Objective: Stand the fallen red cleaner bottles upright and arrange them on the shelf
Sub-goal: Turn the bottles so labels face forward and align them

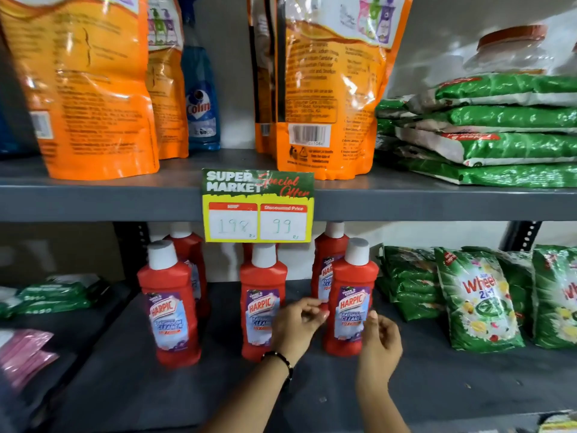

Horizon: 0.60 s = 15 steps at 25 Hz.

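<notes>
Fingers (313, 312) curled, empty, between upright front bottles (351, 300); shelf (187, 395) front bare.

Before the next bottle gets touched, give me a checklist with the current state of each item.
1. Front row upright: ok. The front left bottle, front middle bottle and front right bottle all stand with white caps up.
2. Back row upright: ok for what shows; the back left bottle and back right bottle stand, partly hidden.
3. Labels facing out: ok on the front three.
4. Even spacing: not ok. The front right bottle stands close against the back right bottle, with wider gaps elsewhere.
5. Hands free: the left hand and right hand hold nothing, both beside the front right bottle.
6. Fallen bottles left: cannot tell; the price tag hides part of the back.
</notes>
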{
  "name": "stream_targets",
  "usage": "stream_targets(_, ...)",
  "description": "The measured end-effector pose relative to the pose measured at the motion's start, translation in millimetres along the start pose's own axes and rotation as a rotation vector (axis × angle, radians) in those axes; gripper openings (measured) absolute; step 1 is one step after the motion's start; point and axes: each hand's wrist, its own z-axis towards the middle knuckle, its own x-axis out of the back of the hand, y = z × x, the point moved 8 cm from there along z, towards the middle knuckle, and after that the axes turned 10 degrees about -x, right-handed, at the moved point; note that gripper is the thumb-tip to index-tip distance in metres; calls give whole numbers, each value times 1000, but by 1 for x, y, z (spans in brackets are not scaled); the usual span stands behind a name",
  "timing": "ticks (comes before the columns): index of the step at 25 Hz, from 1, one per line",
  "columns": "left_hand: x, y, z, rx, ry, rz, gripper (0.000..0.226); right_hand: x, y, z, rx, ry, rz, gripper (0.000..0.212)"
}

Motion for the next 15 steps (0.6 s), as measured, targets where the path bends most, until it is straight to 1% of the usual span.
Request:
stream_targets(1, 9, 12, -2, -46, -6, -27, 22, -3, 0, -14, 41, -12, 20, 11)
stream_targets(2, 23, 22, -6, -88, -11, -40, 17, -15, 2, -32, 61, -85, 0, 12)
stream_targets(4, 66, 30, -25, -127, 18, -85, 12, -55, 16, -78, 66, -358, -132, 21)
stream_targets(5, 90, 34, -34, -148, 53, -107, 15, -76, 26, -102, 47, -519, -188, 23)
stream_targets(7, 155, 33, -51, -169, 197, -129, 20, -112, 50, -144, -45, -808, -266, 15)
stream_targets(8, 189, 29, -57, -171, 303, -141, 20, -126, 65, -156, -94, -885, -301, 10)
stream_targets(9, 222, 23, -60, -165, 407, -145, 19, -138, 75, -163, -137, -923, -314, 7)
stream_targets(10, 251, 19, -62, -159, 494, -129, 20, -150, 86, -164, -173, -913, -343, 8)
stream_targets(11, 276, 14, -62, -154, 545, -85, 21, -165, 97, -165, -217, -901, -356, 12)
stream_targets(13, 302, 5, -51, -158, 539, -11, 24, -191, 113, -166, -269, -908, -393, 23)
stream_targets(15, 305, -7, -36, -108, 452, -67, 28, -213, 119, -170, -204, -942, -445, 41)
